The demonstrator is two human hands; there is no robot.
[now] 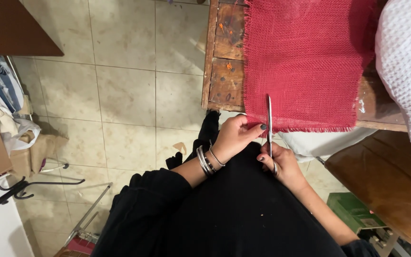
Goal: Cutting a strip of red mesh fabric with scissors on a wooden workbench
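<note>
I see the red cloth (305,62) lying on the wooden table (224,71), its frayed edge hanging near me. My left hand (236,138) pinches that edge tight. My right hand (281,164) grips the scissors (269,123), blades pointing up into the cloth.

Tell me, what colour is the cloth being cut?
The cloth is red, in the head view.
</note>
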